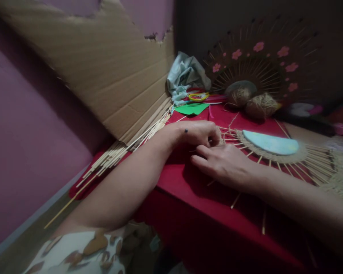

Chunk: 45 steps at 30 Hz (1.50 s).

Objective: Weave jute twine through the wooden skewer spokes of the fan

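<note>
A half-round fan frame of thin wooden sticks (291, 170) lies on the red table. Twine (302, 154) is woven through the sticks around a pale blue half-disc (270, 143). At the frame's left end, my left hand (201, 133) is closed, its curled fingers on the twine and stick ends there. Just below it, my right hand (228, 163) reaches across the sticks with bent fingers, its fingertips close to the left hand. What the right fingertips hold is hidden. A loose strand of twine (233, 120) rises beside the left hand.
Loose sticks (111, 158) lie along the table's left side against a cardboard sheet (103, 72). Behind are light blue cloth (185, 74), yellow-handled scissors (198, 97), green paper (191, 109) and twine balls (261, 106). A flower-decorated fan (254, 72) stands at the back.
</note>
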Available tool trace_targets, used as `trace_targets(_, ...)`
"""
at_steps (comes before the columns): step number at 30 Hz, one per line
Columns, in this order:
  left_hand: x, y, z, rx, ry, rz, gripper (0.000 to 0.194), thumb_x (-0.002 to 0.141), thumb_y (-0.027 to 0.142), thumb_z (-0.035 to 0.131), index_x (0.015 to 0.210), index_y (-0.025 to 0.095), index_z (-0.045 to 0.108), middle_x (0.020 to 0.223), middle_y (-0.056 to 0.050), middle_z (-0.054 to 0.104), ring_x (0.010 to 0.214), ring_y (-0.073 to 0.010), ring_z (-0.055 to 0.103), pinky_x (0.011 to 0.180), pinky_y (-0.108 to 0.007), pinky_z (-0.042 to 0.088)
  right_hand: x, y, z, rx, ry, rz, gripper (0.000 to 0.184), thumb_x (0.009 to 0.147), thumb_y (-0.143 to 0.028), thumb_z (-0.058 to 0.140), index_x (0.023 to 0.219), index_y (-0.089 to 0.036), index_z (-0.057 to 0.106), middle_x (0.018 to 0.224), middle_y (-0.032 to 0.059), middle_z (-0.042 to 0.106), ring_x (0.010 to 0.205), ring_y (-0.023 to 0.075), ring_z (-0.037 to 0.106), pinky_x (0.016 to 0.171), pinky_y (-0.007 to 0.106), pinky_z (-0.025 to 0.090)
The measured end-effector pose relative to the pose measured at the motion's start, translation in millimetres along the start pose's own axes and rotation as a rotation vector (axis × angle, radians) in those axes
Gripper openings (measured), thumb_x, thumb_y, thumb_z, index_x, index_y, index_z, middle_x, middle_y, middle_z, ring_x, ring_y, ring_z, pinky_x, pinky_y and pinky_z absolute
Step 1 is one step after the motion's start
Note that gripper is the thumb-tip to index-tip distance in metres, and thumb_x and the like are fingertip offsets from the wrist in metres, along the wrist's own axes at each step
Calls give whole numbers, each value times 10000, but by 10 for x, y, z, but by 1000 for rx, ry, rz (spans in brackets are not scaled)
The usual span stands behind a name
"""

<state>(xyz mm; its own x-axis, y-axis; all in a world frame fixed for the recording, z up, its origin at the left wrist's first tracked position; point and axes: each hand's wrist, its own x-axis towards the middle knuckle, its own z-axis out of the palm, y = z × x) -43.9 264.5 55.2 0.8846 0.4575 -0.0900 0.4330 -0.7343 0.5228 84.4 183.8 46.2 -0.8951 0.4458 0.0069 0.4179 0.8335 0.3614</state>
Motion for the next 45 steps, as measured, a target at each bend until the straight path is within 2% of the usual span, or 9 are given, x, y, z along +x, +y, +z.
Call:
trace_targets(7, -5, -84, 29, -111, -24, 3, 206, 636, 38, 545, 747, 127, 695, 656, 25, 606, 620, -96, 493, 586, -220, 341, -67, -4, -38, 7, 5, 82, 211, 881, -123, 427, 816, -150, 627, 861, 74, 608, 551, 114, 447, 477, 294, 149)
trace_targets(11, -15, -38, 9, -89, 5, 51, 151, 662, 27, 567, 715, 109, 683, 716, -1, 624, 698, -113, 529, 645, -224, 368, -251, 130, -12, 0, 33, 171, 195, 851, -135, 452, 918, -167, 632, 948, 71, 646, 571, 121, 513, 471, 280, 167)
trace_targets(17, 8, -66, -13, -56, -43, 39, 100, 683, 56, 631, 742, 122, 679, 738, 4, 638, 696, -101, 535, 667, -212, 384, -556, 291, -43, 155, 26, 351, 233, 861, -320, 476, 754, -220, 658, 664, 13, 658, 554, 131, 526, 511, 257, 247)
trace_targets(21, 6, -100, -11, -77, -49, 44, 91, 697, 61, 640, 745, 130, 676, 712, 14, 631, 674, -96, 535, 628, -201, 377, -718, 285, -84, 379, -15, 439, 217, 858, -356, 517, 787, -287, 710, 670, -9, 682, 549, 126, 538, 542, 257, 290)
trace_targets(24, -8, -72, -19, -76, -33, 46, 96, 692, 50, 650, 733, 133, 673, 703, 20, 611, 682, -93, 533, 635, -199, 379, -816, 275, -86, 486, -52, 435, 207, 862, -314, 521, 833, -302, 726, 732, -6, 710, 592, 132, 585, 559, 260, 318)
trace_targets(30, -32, -73, -20, -130, -12, 36, 107, 692, 68, 659, 772, 138, 654, 692, 28, 601, 668, -91, 529, 649, -207, 393, -912, 234, -39, 431, -36, 404, 240, 891, -262, 472, 803, -254, 696, 711, 4, 688, 582, 122, 578, 547, 265, 319)
trace_targets(35, -47, -139, -38, -170, -27, 35, 123, 729, 125, 640, 851, 135, 634, 749, 17, 604, 686, -94, 541, 621, -199, 404, -962, 188, 29, 417, 72, 290, 264, 894, -201, 422, 782, -202, 660, 650, 21, 639, 559, 121, 563, 529, 259, 321)
trace_targets(39, -74, -95, -63, -169, -22, 28, 94, 765, 170, 635, 854, 137, 640, 755, 13, 602, 682, -88, 537, 625, -194, 401, -1000, 158, 44, 439, 131, 280, 253, 889, -187, 426, 805, -196, 665, 645, 26, 623, 560, 114, 550, 535, 252, 327)
trace_targets(45, -86, 50, -22, -117, 104, 87, 117, 787, 227, 649, 866, 144, 666, 822, -22, 609, 764, -116, 549, 690, -225, 416, -994, 125, 61, 503, 131, 319, 223, 873, -182, 436, 759, -182, 627, 653, 30, 609, 596, 120, 537, 555, 253, 327)
